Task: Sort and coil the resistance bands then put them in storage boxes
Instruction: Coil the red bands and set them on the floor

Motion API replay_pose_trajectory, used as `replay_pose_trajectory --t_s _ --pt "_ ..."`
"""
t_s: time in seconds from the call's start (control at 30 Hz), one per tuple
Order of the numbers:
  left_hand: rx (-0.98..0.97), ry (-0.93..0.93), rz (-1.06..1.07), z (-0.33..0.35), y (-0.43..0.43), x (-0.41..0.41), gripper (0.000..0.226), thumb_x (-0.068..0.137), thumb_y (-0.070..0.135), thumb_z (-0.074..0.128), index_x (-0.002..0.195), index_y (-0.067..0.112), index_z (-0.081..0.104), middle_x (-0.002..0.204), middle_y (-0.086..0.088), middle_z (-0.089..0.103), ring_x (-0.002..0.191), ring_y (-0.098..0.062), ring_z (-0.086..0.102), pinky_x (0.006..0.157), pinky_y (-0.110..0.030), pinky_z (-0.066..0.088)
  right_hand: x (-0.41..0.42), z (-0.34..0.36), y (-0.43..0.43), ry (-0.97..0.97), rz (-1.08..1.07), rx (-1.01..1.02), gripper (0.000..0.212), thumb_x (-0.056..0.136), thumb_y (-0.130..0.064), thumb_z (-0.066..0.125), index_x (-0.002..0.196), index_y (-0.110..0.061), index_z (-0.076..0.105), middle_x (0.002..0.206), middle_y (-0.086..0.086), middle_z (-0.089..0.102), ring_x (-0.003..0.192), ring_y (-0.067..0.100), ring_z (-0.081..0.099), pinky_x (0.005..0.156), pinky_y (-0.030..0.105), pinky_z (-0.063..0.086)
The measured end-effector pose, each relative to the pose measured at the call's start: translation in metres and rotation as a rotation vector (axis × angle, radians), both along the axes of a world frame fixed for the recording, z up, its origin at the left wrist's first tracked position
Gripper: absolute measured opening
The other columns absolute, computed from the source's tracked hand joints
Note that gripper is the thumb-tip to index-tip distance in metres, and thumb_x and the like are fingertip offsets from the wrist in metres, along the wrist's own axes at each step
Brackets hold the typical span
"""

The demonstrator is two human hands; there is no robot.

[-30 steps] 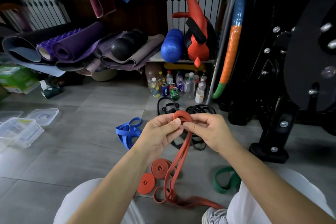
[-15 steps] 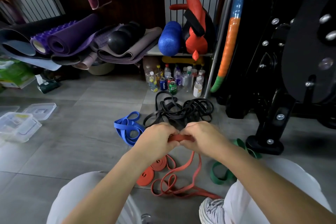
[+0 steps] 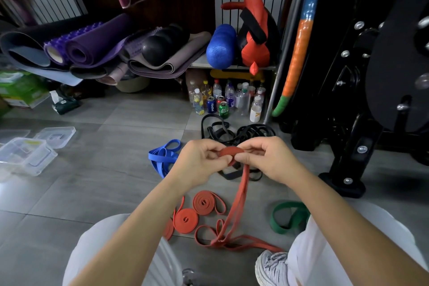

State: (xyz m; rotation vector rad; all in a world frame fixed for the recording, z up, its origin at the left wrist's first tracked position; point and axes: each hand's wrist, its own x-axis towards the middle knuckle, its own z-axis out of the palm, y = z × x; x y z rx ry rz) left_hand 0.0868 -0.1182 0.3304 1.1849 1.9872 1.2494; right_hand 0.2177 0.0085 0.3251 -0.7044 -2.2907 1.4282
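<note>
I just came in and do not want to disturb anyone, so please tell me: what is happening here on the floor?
A person is rolling a red resistance band into a coil. The left hand and the right hand both pinch the small started coil, and the band's tail hangs down to the floor. Other red coils lie below the hands. Blue bands, black bands and a green band lie loose. The clear storage boxes sit apart at the left.

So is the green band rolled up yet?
No, the green band lies as a loose open loop on the floor, unlike the tightly coiled orange bands nearby.
</note>
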Motion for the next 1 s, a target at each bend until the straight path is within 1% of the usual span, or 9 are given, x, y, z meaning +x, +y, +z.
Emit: replay_pose_trajectory --t_s 0.1,0.23,0.3,0.4,0.53,0.7,0.8,0.87,1.0 --pt "0.145 -0.207 0.022 0.003 0.001 0.0 0.025 0.082 0.01 0.07 0.076 0.034 0.074 0.079 -0.007 0.074 0.073 -0.019 0.068 0.074 -0.031 0.056 -0.001 0.004 -0.003 0.087 -0.003 -0.167 0.016 0.076 -0.004 0.073 0.091 -0.009 0.07 0.087 0.012 0.072 0.077 0.014 0.068 0.079 0.024 0.055" --pt "0.276 -0.578 -0.011 0.003 0.001 0.004 0.012 0.077 0.018 0.068 0.084 0.023 0.077 0.086 -0.003 0.074 0.079 -0.011 0.068 0.069 -0.018 0.054 -0.002 0.004 -0.01 0.225 0.013 -0.317 0.017 0.077 0.002 0.069 0.087 -0.012 0.07 0.074 -0.003 0.072 0.07 0.006 0.068 0.07 0.017 0.054" --pt "0.267 -0.628 -0.001 0.002 0.001 0.003 0.011 0.077 0.016 0.068 0.084 0.02 0.076 0.085 -0.002 0.074 0.078 -0.011 0.068 0.068 -0.017 0.054 -0.004 0.003 -0.012 0.258 0.006 -0.282 0.021 0.079 0.004 0.068 0.086 -0.016 0.069 0.072 -0.006 0.071 0.068 0.005 0.068 0.068 0.016 0.054" --pt "0.134 -0.307 0.046 -0.002 0.005 0.004 0.017 0.083 0.008 0.068 0.087 0.024 0.07 0.081 0.0 0.072 0.075 -0.015 0.066 0.07 -0.022 0.055 -0.003 -0.005 -0.007 0.161 -0.023 -0.081 0.021 0.079 -0.003 0.071 0.083 -0.024 0.071 0.065 -0.009 0.068 0.058 -0.001 0.062 0.061 0.017 0.052" --pt "-0.026 0.234 0.029 -0.008 0.007 0.006 0.033 0.078 0.02 0.074 0.103 0.036 0.06 0.088 0.014 0.06 0.069 0.0 0.051 0.069 -0.013 0.043 -0.002 -0.016 -0.003 -0.128 -0.036 0.396 0.009 0.077 -0.028 0.07 0.084 -0.023 0.074 0.059 -0.002 0.061 0.054 0.011 0.054 0.057 0.035 0.05" --pt "-0.117 0.44 -0.055 -0.01 0.005 0.003 0.013 0.08 0.02 0.071 0.092 0.025 0.07 0.08 0.009 0.057 0.071 -0.004 0.048 0.071 -0.025 0.042 -0.001 -0.016 -0.005 -0.238 0.031 0.477 0.015 0.076 -0.033 0.068 0.09 -0.028 0.073 0.062 -0.006 0.055 0.062 0.011 0.053 0.064 0.033 0.05" --pt "-0.034 0.303 0.021 -0.006 0.005 0.003 0.012 0.081 0.018 0.071 0.089 0.026 0.07 0.085 0.001 0.067 0.074 -0.012 0.061 0.072 -0.029 0.05 -0.001 -0.01 -0.007 -0.092 -0.028 0.256 0.009 0.075 -0.021 0.075 0.084 -0.022 0.073 0.062 -0.01 0.061 0.058 0.005 0.055 0.066 0.03 0.051" --pt "0.058 0.099 0.079 -0.002 0.005 0.003 0.02 0.082 0.013 0.07 0.082 0.032 0.067 0.082 -0.001 0.072 0.075 -0.018 0.067 0.071 -0.031 0.054 -0.001 -0.004 -0.006 0.015 -0.039 0.07 0.013 0.075 -0.013 0.077 0.082 -0.022 0.072 0.072 -0.003 0.069 0.067 0.015 0.063 0.071 0.029 0.054" --pt "0.213 -0.233 0.127 0.001 0.005 0.002 0.023 0.086 0.007 0.064 0.085 0.029 0.067 0.071 0.01 0.071 0.064 -0.004 0.062 0.06 -0.017 0.05 -0.001 0.0 -0.008 0.09 -0.025 -0.078 0.023 0.076 -0.006 0.075 0.078 -0.029 0.069 0.075 -0.006 0.071 0.073 0.013 0.068 0.078 0.028 0.056"
